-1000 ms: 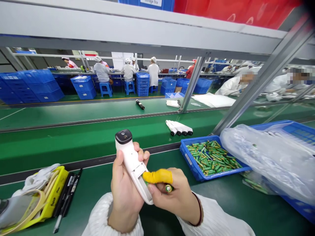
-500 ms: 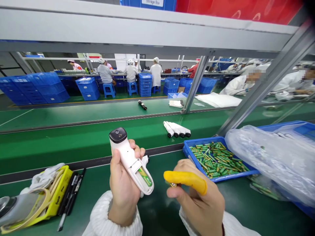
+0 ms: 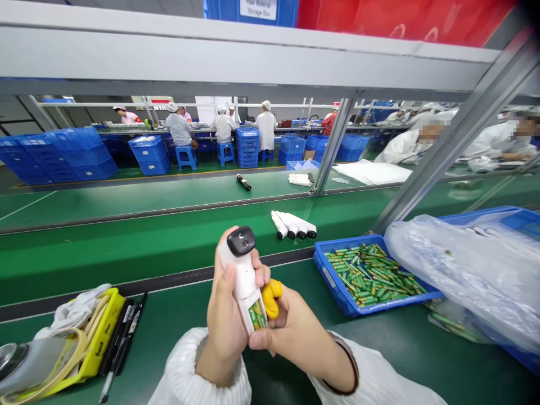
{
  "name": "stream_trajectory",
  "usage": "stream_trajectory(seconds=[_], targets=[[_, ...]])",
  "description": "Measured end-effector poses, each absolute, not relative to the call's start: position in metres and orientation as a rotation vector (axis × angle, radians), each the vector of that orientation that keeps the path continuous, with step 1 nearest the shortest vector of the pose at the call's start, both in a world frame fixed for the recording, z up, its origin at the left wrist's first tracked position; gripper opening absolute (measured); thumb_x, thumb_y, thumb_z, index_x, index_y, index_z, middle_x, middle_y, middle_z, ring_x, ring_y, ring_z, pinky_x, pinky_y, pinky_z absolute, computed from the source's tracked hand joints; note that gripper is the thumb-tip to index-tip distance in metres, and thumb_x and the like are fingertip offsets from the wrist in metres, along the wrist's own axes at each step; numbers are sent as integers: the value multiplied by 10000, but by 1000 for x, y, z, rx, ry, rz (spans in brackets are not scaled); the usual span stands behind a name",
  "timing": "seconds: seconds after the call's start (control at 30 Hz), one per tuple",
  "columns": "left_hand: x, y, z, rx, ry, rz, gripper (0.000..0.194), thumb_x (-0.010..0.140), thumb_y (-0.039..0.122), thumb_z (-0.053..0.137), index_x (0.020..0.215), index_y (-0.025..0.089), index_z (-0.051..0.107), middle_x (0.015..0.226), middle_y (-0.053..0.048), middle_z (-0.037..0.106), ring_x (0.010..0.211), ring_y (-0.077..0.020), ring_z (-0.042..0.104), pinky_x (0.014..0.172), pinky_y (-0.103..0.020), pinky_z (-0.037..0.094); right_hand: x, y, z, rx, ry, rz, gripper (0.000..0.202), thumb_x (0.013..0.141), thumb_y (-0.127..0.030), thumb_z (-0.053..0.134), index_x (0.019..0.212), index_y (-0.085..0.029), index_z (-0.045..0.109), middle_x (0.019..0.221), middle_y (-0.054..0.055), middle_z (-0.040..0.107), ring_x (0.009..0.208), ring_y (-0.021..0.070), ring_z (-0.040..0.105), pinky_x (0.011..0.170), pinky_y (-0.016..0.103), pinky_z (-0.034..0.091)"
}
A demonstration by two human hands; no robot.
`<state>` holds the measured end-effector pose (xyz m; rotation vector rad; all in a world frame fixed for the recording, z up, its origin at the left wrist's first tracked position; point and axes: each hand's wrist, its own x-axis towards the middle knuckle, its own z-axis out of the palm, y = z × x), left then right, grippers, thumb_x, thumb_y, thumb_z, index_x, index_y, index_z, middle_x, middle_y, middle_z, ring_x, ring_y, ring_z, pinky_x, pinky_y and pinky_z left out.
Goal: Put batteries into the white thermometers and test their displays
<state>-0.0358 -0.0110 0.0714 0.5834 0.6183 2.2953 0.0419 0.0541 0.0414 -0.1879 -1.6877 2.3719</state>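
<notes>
The white device [image 3: 243, 275] is held in the left hand [image 3: 223, 306], whose fingers and thumb are clamped around its body. Its long axis is slanted: the black end [image 3: 241, 241] is pointed up and away from the person, leaning left, while the opposite end is directed down and slightly right, towards the right hand [image 3: 297, 320]. The open compartment is turned to the person, and green batteries [image 3: 256, 315] are seen inside it. The right thumb is laid against the lower end, and the finger in the yellow cover [image 3: 272, 298] is bent at the right edge; whether this hand is clamped on the device cannot be told.

Beneath the grip the green bench [image 3: 181, 304] is seen, with room to the left as far as the pens [image 3: 122, 337] and the yellow box [image 3: 101, 332]. Beyond the grip, the bench is bordered by a dark rail [image 3: 177, 278]. Past it, four white devices [image 3: 297, 221] are laid. Right of the grip, across a strip of bench, the blue tray [image 3: 335, 292] is placed.
</notes>
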Motion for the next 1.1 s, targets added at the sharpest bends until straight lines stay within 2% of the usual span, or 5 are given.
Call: stream_trajectory(seconds=[0.43, 0.63, 0.83, 0.93, 1.1], targets=[[-104, -24, -19, 376, 1123, 2180, 329, 822, 473, 622, 975, 182, 609, 881, -31, 613, 777, -140, 581, 842, -321, 476, -77, 243, 17, -851, -2820, 612, 439, 850, -359, 616, 1210, -126, 524, 1246, 156, 513, 1184, 281, 469, 1028, 403, 340], [-111, -30, -63, 405, 1414, 2043, 581, 851, 445, 574, 1343, 180, 413, 750, -17, 628, 664, -151, 570, 670, -257, 446, -136, 280, -15, -1329, -3018, 365, 483, 886, -463, 567, 1259, -165, 496, 1295, 116, 492, 1139, 280, 507, 955, 504, 414], [-117, -30, -73, 578, 1681, 1840, 645, 869, 254, 471, 1462, 251, 219, 1483, -80, 344, 1292, -220, 426, 1062, -330, 323, -167, 268, -28, -1409, -3089, 209, 430, 901, -402, 573, 1255, -169, 506, 1314, 110, 481, 1165, 280, 496, 957, 501, 430], [-119, -29, -78, 700, 1801, 1761, 649, 868, 215, 416, 1474, 236, 185, 1566, -47, 178, 1436, -203, 140, 1163, -366, 111, -167, 258, -26, -1329, -3112, 189, 409, 901, -397, 576, 1231, -163, 520, 1278, 107, 506, 1126, 267, 522, 924, 478, 458], [-117, -29, -84, 915, 1938, 1670, 565, 854, 191, 400, 1416, 211, 348, 1549, -71, 238, 1439, -217, 124, 1169, -420, 82, -148, 228, -4, -1014, -3096, 145, 449, 854, -437, 611, 1191, -153, 523, 1240, 109, 500, 1111, 270, 502, 912, 462, 441]])
